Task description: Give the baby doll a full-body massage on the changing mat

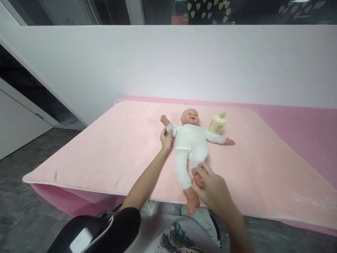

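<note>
Lying face-up near the front edge of a pale pink, light-bordered cloth blanket [126,151] was one bald baby doll in a white suit [191,137].
At the near edge, one bare plastic foot [192,203] overlapped the border, while the right hand [214,186] was closed around the foot of the other, bent leg. Farther up, the left hand [166,140] curled against one white sleeve [170,128]; whether it gripped the cloth, I could not tell. Blanket spread broadly to both sides, leaving wide sideways room. One pale yellow pump bottle [217,123] sat just beyond the doll's other arm, its dark print too small to read. One small white tag [254,113] marked the far edge, before a plain white wall [171,63] that closed off the back.
</note>
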